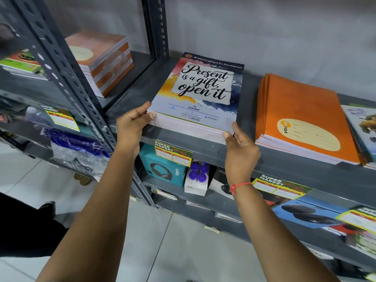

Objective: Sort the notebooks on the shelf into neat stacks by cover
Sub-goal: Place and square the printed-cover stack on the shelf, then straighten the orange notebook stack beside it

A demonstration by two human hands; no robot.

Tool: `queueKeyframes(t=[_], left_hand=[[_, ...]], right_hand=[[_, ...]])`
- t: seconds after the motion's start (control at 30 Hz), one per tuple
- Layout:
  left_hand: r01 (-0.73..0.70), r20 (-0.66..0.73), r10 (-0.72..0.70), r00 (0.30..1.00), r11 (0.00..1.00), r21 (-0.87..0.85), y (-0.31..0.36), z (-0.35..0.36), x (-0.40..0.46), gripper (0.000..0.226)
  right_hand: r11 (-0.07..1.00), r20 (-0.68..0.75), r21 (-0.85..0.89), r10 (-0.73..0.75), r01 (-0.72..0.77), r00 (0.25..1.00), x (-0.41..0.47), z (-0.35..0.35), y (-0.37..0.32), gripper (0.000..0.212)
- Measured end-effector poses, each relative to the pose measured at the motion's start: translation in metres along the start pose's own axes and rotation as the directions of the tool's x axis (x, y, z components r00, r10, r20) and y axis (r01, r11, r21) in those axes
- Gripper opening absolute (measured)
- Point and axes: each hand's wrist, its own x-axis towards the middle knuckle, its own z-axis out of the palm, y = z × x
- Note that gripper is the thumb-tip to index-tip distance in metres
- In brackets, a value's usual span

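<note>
Hands on the "Present is a gift, open it" stack (196, 94), which sits on the grey metal shelf (284, 161) at its front edge, near the left upright. Left hand (130, 124) clamps the stack's front-left corner, thumb on the page edges, other fingers (142, 107) along the left side. Right hand (240, 147) presses the front-right corner, thumb tip against the page edges, fingers spread and loosely extended beside the stack, not clenched; whether they wrap under it cannot be told. Red thread bracelet (240, 186) on the right wrist.

Orange notebook stack (301, 117) lies to the right on the same shelf, apart from the first stack, front edge overhanging slightly. Further right, another notebook stack (362, 127) is cut off by the frame edge; cover art hard to make out. Brown-covered stack (101, 60) sits on the neighbouring shelf bay to the left, blurred. Green-covered notebooks (22, 62) at far left, partly hidden behind the upright. Price tags (173, 155) hang on the shelf's front lip, handwriting illegible. Lower shelf holds a headphone box (162, 169), partly hidden by the left forearm.
</note>
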Motion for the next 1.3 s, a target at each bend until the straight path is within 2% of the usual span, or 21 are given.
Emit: queueKeyframes(t=[0.3,0.47,0.53,0.6,0.63,0.67,0.7,0.77,0.87,0.93,1.0,1.07,1.17,1.3], left_hand=[[-0.009,0.009,0.009,1.000,1.000,-0.006,0.001,0.000,0.000,0.040],[0.035,0.012,-0.035,0.999,0.999,-0.006,0.007,0.002,-0.007,0.040],[0.021,-0.109,-0.017,0.994,0.999,0.038,0.009,0.010,-0.015,0.035],[-0.072,-0.316,0.131,0.940,0.978,0.194,0.014,0.027,-0.033,0.031],[-0.139,-0.367,0.235,0.900,0.953,0.270,0.018,0.039,-0.046,0.032],[-0.219,-0.351,0.325,0.878,0.925,0.309,0.022,0.053,-0.060,0.032],[-0.300,-0.277,0.390,0.878,0.900,0.315,0.024,0.070,-0.075,0.032],[-0.420,-0.056,0.450,0.892,0.867,0.268,0.023,0.104,-0.104,0.033],[-0.498,0.256,0.449,0.856,0.849,0.176,0.009,0.146,-0.134,0.035],[-0.465,0.362,0.381,0.851,0.867,0.180,-0.005,0.169,-0.142,0.036],[-0.365,0.384,0.265,0.884,0.906,0.216,-0.013,0.186,-0.144,0.040],[-0.227,0.395,0.123,0.910,0.947,0.228,-0.016,0.200,-0.142,0.047],[-0.077,0.367,-0.011,0.930,0.971,0.226,-0.013,0.213,-0.138,0.050],[-0.006,0.272,-0.041,0.961,0.986,0.168,-0.013,0.220,-0.139,0.045]], right_hand=[[0.998,-0.001,0.068,0.020,-0.020,1.000,0.000,0.000,-0.002,0.036],[0.999,0.045,0.035,0.006,-0.008,0.999,0.000,-0.003,-0.001,0.037],[0.999,0.077,0.039,0.008,-0.011,0.997,-0.001,-0.006,0.000,0.038],[0.998,0.119,0.059,0.000,-0.007,0.993,-0.005,-0.016,-0.003,0.040],[0.998,0.139,0.061,-0.014,0.006,0.990,-0.008,-0.023,-0.005,0.041],[0.998,0.148,0.059,-0.043,0.034,0.988,-0.010,-0.030,-0.008,0.040],[0.995,0.134,0.061,-0.083,0.075,0.988,-0.011,-0.040,-0.010,0.039],[0.981,0.048,0.092,-0.174,0.169,0.984,-0.008,-0.063,-0.015,0.035],[0.955,-0.147,0.146,-0.237,0.259,0.960,0.011,-0.104,-0.017,0.028],[0.958,-0.286,0.132,-0.210,0.256,0.935,0.030,-0.134,-0.009,0.033],[0.972,-0.389,0.118,-0.141,0.201,0.911,0.047,-0.160,0.005,0.040],[0.991,-0.396,0.101,-0.037,0.084,0.917,0.062,-0.181,0.019,0.045],[0.996,-0.271,0.072,0.073,-0.055,0.960,0.078,-0.198,0.033,0.051],[0.994,-0.135,0.062,0.095,-0.087,0.986,0.090,-0.204,0.037,0.053]])
